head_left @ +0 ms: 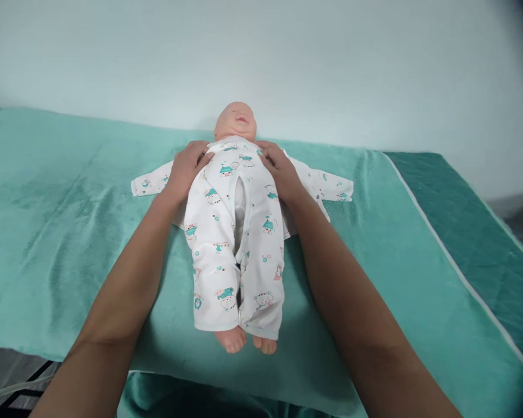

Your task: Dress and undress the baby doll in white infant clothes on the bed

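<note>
A baby doll [239, 123] lies face up, its head toward the wall and its bare feet [232, 339] toward me. White printed trousers [261, 255] cover it from chest to ankles, with an open slit at the crotch. A matching white top lies partly beneath, its left-hand sleeve [150, 180] and right-hand sleeve [331, 183] spread outward; no doll hands show at the cuffs. My left hand [190, 167] curls around the doll's clothed side near the shoulder, thumb on the chest. Opposite it, my right hand [281, 167] grips the other side likewise. Some fingertips are hidden.
A light green cloth [91, 232] with wrinkles covers the table. Darker green cloth [466, 209] shows beyond its white edging on the right. A pale wall [261, 58] stands directly behind the doll. At lower left, a cable [17, 388] and dark frame bars appear.
</note>
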A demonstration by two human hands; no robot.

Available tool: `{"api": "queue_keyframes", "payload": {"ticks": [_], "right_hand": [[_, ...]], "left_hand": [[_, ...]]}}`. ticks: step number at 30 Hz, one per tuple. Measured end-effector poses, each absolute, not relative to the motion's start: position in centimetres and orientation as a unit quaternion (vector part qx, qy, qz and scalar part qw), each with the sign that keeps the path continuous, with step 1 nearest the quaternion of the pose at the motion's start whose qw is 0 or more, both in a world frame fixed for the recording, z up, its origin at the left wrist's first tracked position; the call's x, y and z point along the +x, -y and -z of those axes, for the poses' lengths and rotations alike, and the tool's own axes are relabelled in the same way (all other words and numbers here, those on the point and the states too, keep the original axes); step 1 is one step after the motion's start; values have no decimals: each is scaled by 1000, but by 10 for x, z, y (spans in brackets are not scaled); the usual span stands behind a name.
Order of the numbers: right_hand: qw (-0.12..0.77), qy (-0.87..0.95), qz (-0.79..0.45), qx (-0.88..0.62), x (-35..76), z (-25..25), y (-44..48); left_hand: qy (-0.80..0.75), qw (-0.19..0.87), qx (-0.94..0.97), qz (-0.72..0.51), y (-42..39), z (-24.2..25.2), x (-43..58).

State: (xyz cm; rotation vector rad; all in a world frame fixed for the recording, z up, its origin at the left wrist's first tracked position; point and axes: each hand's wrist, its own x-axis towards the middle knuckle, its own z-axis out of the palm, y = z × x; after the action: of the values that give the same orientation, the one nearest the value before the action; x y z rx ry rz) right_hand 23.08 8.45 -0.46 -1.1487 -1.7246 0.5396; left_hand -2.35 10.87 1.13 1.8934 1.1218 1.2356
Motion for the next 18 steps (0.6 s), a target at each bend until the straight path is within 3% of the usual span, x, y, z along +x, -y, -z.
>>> {"api": "queue_keyframes", "payload": {"ticks": [12,18], "right_hand": [[489,645,-140,-570,237,11,-126],[517,631,-171,-552,232,12,-120]], "left_hand": [[-527,287,626,-498,-155,0,-19],[-485,382,595,-515,-146,0,-16]]}}
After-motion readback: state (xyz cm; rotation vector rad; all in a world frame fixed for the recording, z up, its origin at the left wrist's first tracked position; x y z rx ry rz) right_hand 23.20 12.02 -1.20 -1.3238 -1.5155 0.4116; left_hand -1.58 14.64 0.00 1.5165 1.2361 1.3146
